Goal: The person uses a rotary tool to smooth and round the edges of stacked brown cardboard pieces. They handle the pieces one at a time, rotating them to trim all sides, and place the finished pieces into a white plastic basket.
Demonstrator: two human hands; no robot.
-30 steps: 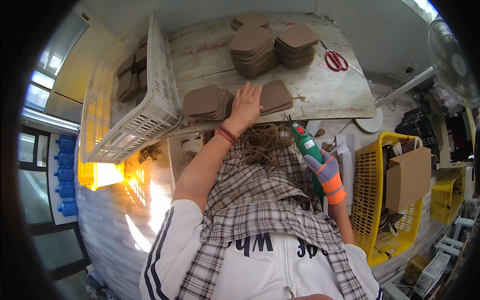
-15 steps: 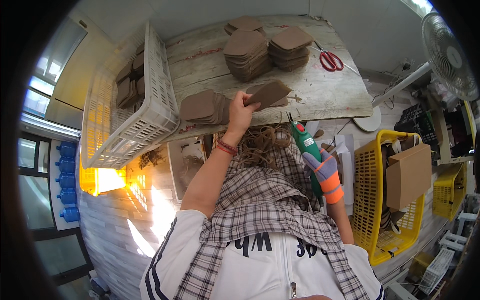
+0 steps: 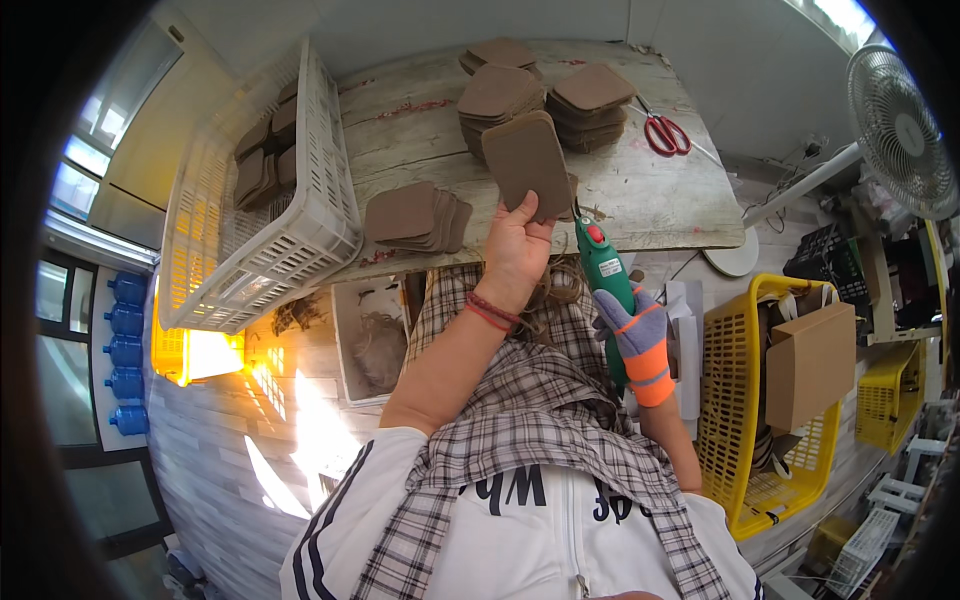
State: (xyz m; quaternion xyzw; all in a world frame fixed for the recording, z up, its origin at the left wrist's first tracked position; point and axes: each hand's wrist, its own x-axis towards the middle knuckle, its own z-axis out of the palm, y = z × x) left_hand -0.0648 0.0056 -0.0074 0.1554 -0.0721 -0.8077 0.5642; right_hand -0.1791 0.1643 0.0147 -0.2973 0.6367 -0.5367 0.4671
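My left hand (image 3: 520, 250) grips the lower end of a flat brown rounded-corner pad (image 3: 526, 155), held up broad side toward me over the table's front edge. My right hand (image 3: 632, 325), in a grey and orange glove, is wrapped round green electric scissors (image 3: 600, 262). Their dark tip points up, close beside the pad's lower right corner. Behind the pad, another brown piece is mostly hidden. A fanned stack of similar pads (image 3: 405, 212) lies left of my left hand, and taller stacks (image 3: 592, 88) stand farther back.
Red-handled scissors (image 3: 668, 136) lie at the table's right. A white crate (image 3: 330, 150) with pads stands at the left. Brown strips (image 3: 565, 285) hang over my lap. A yellow basket (image 3: 725, 400) holding a cardboard box is at my right, a fan (image 3: 905, 130) beyond.
My left hand has moved right and turned the pad from nearly edge-on to upright and facing me. The green electric scissors have shifted slightly, their tip now near the pad's lower corner.
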